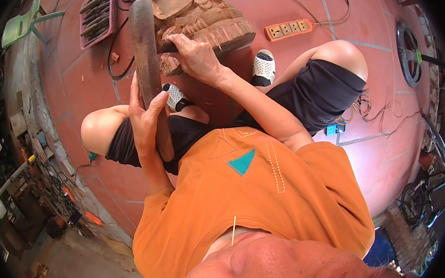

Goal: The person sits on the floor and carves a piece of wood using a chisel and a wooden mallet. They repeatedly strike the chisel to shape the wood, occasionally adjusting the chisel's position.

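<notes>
On the red tile floor (370, 28), a carved wood block (235, 32) lies before two working hands

Just beyond the white perforated clogs (264, 69), the carved wood block is seen, its surface cut into folds and ridges. A long wooden club (144, 46) is gripped in the left hand (145, 113), with the thumb laid over one side and the fingers on the other; its upper end stands beside the block. The right hand (195, 57) is curled near the block's left edge; whether a tool is held in it cannot be told. Wood chips (114, 57) are scattered on the tiles, and slender tools (99, 15) are held in a pink basket (114, 19).

Shaping the wood by struck cuts is judged to be the step in hand. By that reading, a steady right hand and a controlled stroke, clear of the fingers, are called for.
</notes>
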The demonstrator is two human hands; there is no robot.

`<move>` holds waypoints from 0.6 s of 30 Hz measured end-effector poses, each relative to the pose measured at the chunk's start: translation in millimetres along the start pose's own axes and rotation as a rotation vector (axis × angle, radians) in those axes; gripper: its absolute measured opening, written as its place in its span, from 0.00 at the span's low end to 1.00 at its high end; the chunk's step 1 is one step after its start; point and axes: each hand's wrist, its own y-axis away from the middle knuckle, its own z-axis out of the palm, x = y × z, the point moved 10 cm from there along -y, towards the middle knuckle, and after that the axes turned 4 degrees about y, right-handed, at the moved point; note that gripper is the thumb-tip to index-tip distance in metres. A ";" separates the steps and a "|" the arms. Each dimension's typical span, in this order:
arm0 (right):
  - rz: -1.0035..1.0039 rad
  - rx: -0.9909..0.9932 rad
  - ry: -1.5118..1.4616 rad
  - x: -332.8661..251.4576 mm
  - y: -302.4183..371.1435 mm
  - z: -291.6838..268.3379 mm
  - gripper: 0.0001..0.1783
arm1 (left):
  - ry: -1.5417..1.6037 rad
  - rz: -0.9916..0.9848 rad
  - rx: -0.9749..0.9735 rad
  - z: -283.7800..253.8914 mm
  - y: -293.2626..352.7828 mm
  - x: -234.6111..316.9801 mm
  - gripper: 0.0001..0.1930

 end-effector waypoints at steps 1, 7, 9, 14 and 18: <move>0.002 -0.016 0.001 -0.2 -0.9 -1.6 0.20 | 0.165 -0.112 -0.027 4.0 2.9 -8.1 0.33; 0.214 0.120 -0.068 49.1 7.5 -29.5 0.19 | 0.395 -0.096 0.091 -12.5 -4.9 -49.2 0.31; 0.145 0.268 0.062 64.5 5.7 -69.3 0.17 | 0.447 -0.115 0.121 -19.5 -2.8 -58.2 0.31; 0.445 0.348 -0.271 121.2 23.7 -87.2 0.10 | 0.528 -0.147 0.185 -26.4 -6.2 -70.3 0.28; 0.442 0.090 -0.117 93.9 23.3 -66.7 0.11 | 0.580 -0.127 0.161 -25.0 -7.3 -68.4 0.28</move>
